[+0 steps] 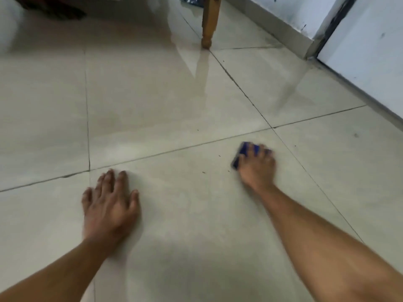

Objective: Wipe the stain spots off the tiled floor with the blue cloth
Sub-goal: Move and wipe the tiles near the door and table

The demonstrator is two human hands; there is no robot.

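— Two hands down on the tiled floor (174, 110). Right hand (257, 168) pressed on the blue cloth (245, 149), fingers (265, 149) spread and bent over it, cloth pinned flat beneath the grip. Blurred, so finer detail of the hold unclear.

— Left?

— Left hand (109, 205) flat on the tile, fingers straight and splayed, holding nothing. Well apart from the cloth grip, nearer the camera.

— Spots?

— Small dark specks (204, 172) just left of the cloth grip, on the same tile. One more fleck (198, 129) beyond the grout line ahead of the grip. Greyish mark (356, 135) well off to the right of it.

— Surroundings?

— Wooden furniture leg (209, 22) standing far ahead of the grip, foot close to a grout crossing, reflected in the glossy tile. White wall with skirting (272, 20) to the far right. Dark bundle (50, 7) at far left, too blurred to identify.
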